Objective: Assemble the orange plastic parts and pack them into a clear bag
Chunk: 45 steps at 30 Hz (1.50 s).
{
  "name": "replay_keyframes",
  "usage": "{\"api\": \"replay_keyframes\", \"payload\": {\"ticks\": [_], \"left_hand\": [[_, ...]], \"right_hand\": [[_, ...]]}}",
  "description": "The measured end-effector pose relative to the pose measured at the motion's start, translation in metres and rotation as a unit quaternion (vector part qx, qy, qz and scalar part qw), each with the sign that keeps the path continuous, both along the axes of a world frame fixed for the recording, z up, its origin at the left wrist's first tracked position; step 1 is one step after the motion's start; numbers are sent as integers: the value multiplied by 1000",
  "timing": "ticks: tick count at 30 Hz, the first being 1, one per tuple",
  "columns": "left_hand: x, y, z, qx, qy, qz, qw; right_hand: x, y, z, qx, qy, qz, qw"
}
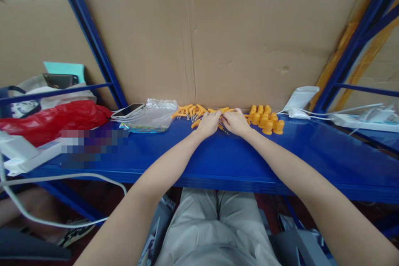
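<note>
Both hands meet over a row of orange-handled corkscrews (193, 110) with metal spirals, lying along the back of the blue table. My left hand (208, 124) has its fingers curled inward among the orange handles. Close beside it, my right hand (237, 123) is also closed, thumb and fingers bent toward the left hand. A metal spiral (225, 130) shows below the gap between the hands. What the fingertips grip is too small and partly hidden. To the right of my right hand stands a cluster of several orange bell-shaped sleeves (267, 126), upright.
Left of the corkscrews lie a clear plastic bag (152, 117) and a phone (132, 110) with a white cable. Further left are a red bag (59, 122) and a power strip (37, 160). Cardboard (237, 45) walls the back; white adapters (301, 102) sit right.
</note>
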<state>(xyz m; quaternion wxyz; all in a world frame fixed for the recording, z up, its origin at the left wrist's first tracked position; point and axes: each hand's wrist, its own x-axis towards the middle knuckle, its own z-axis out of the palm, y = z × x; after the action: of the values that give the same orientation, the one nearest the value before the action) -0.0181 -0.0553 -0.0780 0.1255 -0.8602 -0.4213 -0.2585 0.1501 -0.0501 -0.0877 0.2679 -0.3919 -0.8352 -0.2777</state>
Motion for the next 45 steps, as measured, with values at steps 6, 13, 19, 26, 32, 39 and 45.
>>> {"api": "replay_keyframes", "payload": {"ticks": [6,13,19,26,32,39,45], "left_hand": [[0,-1,1,-17,-13,0,1000],[-8,0,6,-44,-7,49,998],[-15,8,7,-54,-37,69,995],[-20,18,2,-42,-74,72,994],[-21,16,5,-52,-75,75,993],[-21,15,2,-73,-27,37,996],[-20,18,-1,-94,-46,58,993]], "right_hand": [[1,-1,0,9,-19,-4,1000],[1,-2,5,19,-48,-24,998],[3,-2,10,48,-60,-22,997],[21,3,18,74,-20,-43,996],[27,7,21,90,-12,-48,995],[28,6,22,87,-1,-41,995],[33,6,26,80,-24,-36,996]]}}
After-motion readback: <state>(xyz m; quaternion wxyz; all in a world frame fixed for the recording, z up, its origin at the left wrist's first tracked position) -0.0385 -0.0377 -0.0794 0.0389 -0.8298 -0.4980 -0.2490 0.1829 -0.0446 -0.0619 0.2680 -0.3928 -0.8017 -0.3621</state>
